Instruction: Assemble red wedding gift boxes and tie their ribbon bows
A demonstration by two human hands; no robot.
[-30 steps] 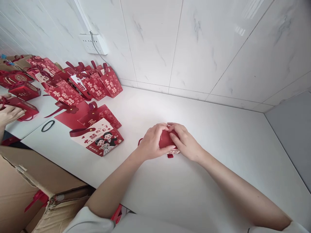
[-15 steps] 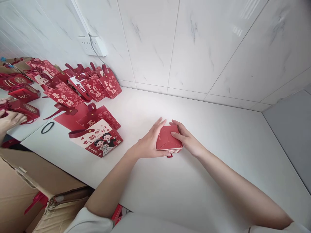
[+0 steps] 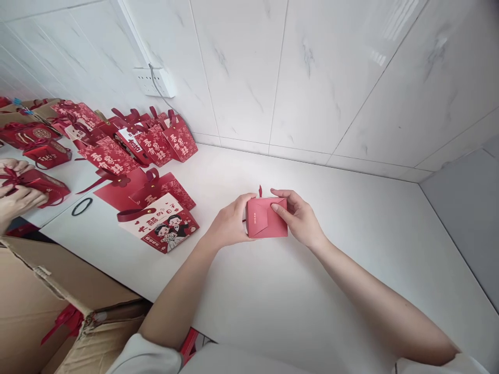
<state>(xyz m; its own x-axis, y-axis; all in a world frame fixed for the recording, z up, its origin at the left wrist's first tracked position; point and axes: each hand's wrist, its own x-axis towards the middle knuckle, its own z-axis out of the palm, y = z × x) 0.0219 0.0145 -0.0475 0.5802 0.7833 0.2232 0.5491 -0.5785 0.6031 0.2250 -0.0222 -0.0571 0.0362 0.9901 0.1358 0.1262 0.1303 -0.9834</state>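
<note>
Your red card box (image 3: 268, 221), creased face toward you, is gripped between your curved left hand (image 3: 231, 221) and your right hand (image 3: 302, 218), its thumb pressing that face, over the smooth white table (image 3: 351, 249), contact with which is unclear, a straight-edged surface running rightward to the grey panel (image 3: 463, 213), with handled paper bags (image 3: 180, 139) standing leftward.

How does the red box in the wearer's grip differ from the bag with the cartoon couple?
The box is held, while the bag rests untouched on the table. The box's visible face is mostly plain red with small print; the bag's front carries large characters and a cartoon couple. Both have red surfaces.
</note>
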